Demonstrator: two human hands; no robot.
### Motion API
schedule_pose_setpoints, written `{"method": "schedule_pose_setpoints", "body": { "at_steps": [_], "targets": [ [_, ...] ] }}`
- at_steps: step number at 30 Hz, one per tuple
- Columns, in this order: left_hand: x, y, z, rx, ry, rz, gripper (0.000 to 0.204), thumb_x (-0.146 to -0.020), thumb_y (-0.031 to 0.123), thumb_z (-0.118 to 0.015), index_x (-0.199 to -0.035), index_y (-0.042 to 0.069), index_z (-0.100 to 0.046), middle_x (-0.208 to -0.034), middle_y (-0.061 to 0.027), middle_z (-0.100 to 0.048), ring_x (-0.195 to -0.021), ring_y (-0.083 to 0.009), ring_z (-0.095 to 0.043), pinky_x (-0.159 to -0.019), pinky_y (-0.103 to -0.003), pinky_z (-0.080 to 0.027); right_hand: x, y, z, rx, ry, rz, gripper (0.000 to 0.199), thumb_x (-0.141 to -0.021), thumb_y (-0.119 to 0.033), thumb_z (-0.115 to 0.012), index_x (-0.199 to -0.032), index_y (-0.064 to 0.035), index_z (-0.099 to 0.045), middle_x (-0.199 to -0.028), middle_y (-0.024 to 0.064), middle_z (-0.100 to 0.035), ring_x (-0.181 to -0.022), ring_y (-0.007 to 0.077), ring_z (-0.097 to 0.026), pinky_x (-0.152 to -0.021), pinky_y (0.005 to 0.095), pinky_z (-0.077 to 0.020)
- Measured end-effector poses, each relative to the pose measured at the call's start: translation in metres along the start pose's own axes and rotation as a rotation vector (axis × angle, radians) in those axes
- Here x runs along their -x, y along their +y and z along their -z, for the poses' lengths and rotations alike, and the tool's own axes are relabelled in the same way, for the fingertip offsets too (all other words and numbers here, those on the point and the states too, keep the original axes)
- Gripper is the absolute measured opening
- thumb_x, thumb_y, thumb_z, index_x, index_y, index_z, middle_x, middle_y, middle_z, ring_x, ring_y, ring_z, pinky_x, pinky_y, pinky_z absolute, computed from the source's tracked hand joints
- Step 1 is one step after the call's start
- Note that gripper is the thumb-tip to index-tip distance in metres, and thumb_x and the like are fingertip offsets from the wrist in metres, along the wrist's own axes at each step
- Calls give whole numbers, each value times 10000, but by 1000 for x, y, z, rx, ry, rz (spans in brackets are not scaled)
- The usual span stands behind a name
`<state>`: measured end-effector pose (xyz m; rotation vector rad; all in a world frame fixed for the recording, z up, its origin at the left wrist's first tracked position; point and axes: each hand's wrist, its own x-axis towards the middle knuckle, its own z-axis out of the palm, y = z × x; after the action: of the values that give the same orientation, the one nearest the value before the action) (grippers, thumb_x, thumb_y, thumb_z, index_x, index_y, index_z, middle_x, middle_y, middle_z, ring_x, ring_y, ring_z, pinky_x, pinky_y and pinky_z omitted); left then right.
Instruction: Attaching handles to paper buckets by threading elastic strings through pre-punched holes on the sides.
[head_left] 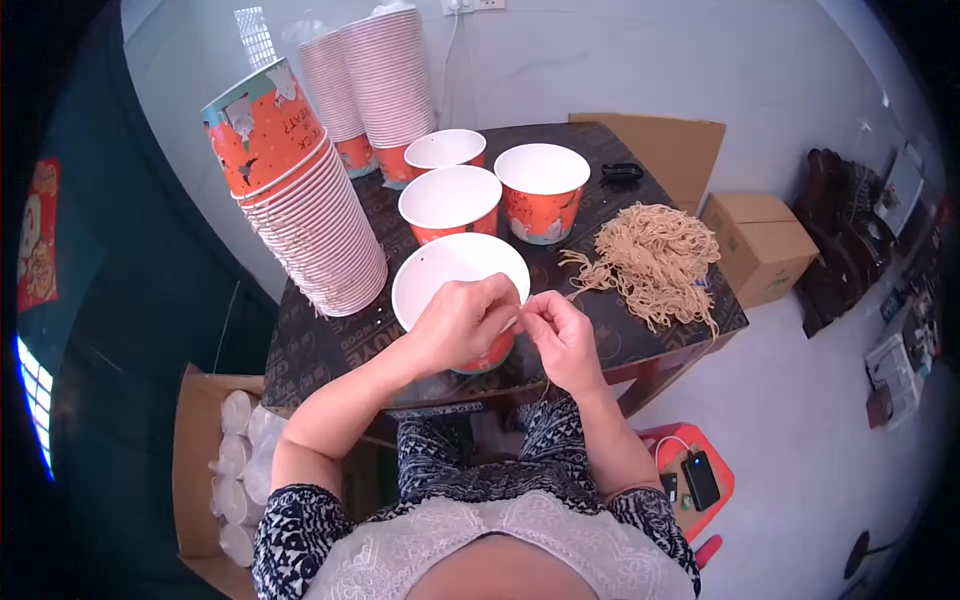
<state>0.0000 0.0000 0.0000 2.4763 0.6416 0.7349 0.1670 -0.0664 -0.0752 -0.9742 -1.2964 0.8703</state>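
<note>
Directly before me stands an orange paper bucket with a white inside and a small dark hole near its rim. My left hand reaches over its near right side, thumb and fingers pinched together. What they hold is too small to make out. Against those fingertips, my right hand is closed in a pinch at the bucket's edge. A thin tan string seems to hang from beneath it. To the right lies a tangled heap of tan strings, some trailing over the table's edge.
More orange buckets stand behind. A tall, leaning bucket stack rises at left, with wrapped stacks farther back. A black object lies on the dark table. Cartons and a red stool holding a phone are nearby.
</note>
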Motion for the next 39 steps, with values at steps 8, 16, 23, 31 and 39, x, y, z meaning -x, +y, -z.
{"method": "schedule_pose_setpoints", "body": {
  "at_steps": [8, 16, 23, 31, 39],
  "targets": [
    [0, -20, 0, 47, 95, 145, 57, -875, 27, -603, -860, -21, -576, -670, -97, -633, -622, -140, -620, -569, -294, -476, 10, -2, -11, 550, 158, 478, 70, -870, 22, -601, -920, -7, -562, -992, 152, -598, -822, 360, -637, -686, 392, -532],
    [-1, -14, 1, -27, 104, 71, 57, -822, 46, -612, -863, 9, -600, -682, -169, -646, -646, -350, -664, -589, -416, -513, 2, -6, -12, 708, 260, 704, 148, -815, 28, -668, -943, -10, -604, -936, 125, -617, -742, 309, -651, -619, 378, -535],
    [4, -7, 6, -332, 85, -216, 122, -786, -3, -663, -895, 35, -623, -815, -108, -657, -682, -305, -661, -591, -374, -518, 3, 0, -19, 254, 250, 339, 52, -923, -21, -618, -954, 11, -590, -672, 60, -598, -584, 132, -600, -529, 265, -469],
    [2, -12, 3, -196, 89, -297, 154, -785, -17, -684, -909, 27, -604, -828, -115, -655, -717, -307, -674, -609, -367, -532, 1, 0, -24, -245, 182, 37, 102, -989, -85, -560, -956, 11, -566, -674, -24, -563, -522, 10, -458, -461, 183, -341],
    [-1, -10, 3, -10, 29, -84, 119, -804, -7, -708, -876, -3, -614, -799, -108, -668, -722, -215, -687, -635, -318, -536, 2, 9, -28, -320, 198, -13, 130, -989, -102, -574, -952, 23, -579, -687, -11, -570, -534, 20, -465, -470, 181, -341]
  ]
}}
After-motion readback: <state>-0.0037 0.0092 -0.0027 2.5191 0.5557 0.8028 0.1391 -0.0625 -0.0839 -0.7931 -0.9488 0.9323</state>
